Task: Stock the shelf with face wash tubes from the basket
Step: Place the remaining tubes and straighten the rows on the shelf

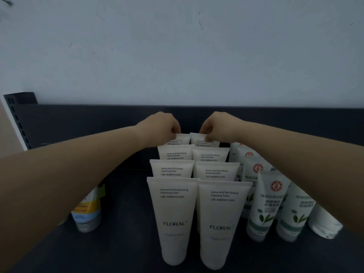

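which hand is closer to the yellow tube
Left. The left hand pinches the back left tube, behind and right of the yellow tube; the right hand pinches the back right tube, farther right.

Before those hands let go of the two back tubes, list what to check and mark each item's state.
1. Left hand pinches the back-left tube at its top edge: ok.
2. Right hand pinches the back-right tube at its top edge: ok.
3. Both back tubes in line with their white columns: ok.
4. Their caps seated on the shelf: cannot tell, hidden by the rows in front.
5. Front-left FLORAL tube and front-right FLORAL tube upright: ok.
6. Basket ready for the next tubes: cannot tell, not in view.
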Tool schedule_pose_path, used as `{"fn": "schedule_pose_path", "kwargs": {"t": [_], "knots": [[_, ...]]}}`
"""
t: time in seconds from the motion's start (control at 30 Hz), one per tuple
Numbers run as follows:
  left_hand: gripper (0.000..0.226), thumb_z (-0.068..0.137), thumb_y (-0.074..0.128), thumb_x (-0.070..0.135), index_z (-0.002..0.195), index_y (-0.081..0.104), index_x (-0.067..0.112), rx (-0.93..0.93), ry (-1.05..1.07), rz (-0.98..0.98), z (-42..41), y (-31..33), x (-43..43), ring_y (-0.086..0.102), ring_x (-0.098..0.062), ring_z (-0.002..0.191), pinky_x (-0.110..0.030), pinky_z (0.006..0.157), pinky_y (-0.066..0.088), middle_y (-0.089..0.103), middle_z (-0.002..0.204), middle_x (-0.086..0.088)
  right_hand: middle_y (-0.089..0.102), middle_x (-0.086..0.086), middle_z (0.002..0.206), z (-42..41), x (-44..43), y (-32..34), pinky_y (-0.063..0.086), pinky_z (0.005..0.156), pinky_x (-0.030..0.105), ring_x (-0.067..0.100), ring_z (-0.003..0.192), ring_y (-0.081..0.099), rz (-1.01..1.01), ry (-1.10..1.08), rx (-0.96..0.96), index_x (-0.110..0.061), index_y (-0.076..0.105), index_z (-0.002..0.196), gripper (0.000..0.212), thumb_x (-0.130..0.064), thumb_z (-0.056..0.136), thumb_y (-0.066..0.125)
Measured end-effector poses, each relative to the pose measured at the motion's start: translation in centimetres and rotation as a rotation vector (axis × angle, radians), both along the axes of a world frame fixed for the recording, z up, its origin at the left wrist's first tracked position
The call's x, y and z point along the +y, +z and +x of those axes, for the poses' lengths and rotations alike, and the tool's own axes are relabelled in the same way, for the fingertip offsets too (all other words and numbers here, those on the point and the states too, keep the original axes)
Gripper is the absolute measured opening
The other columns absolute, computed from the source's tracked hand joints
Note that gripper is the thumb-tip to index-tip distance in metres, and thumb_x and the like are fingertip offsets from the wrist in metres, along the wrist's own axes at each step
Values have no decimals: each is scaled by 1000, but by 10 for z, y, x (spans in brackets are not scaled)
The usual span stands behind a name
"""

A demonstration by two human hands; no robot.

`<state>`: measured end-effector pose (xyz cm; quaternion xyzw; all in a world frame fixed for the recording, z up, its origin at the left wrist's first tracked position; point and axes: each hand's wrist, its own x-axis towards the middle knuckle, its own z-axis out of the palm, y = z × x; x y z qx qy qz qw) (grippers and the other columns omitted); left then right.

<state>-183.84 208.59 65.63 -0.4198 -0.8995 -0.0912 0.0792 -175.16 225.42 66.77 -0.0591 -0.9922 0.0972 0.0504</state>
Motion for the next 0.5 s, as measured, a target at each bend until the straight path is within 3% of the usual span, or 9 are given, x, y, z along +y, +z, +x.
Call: {"fn": "schedule_pose_path", "kwargs": {"t": [0.1,0.23,0.5], "knots": [[25,93,52,15,114,67,18,10,6,-9,-2,0,0,57,-11,89,-25,80,47,67,110,2,65,2,120,-1,1,0,46,89,25,17,110,58,6,5,-2,-14,66,119,30,-11,89,63],[26,93,53,14,113,68,19,21,14,-9,-4,1,-2,60,-14,95,-28,83,50,67,109,2,65,1,119,-1,2,1,46,90,25,17,111,58,25,22,0,-14,67,118,29,-10,89,63],[26,92,51,12,109,69,19,45,15,1,-4,0,1,55,-10,72,-27,73,50,68,103,2,67,1,117,-4,6,-1,47,90,26,16,109,59,45,33,27,-15,68,116,28,-10,89,63]]}}
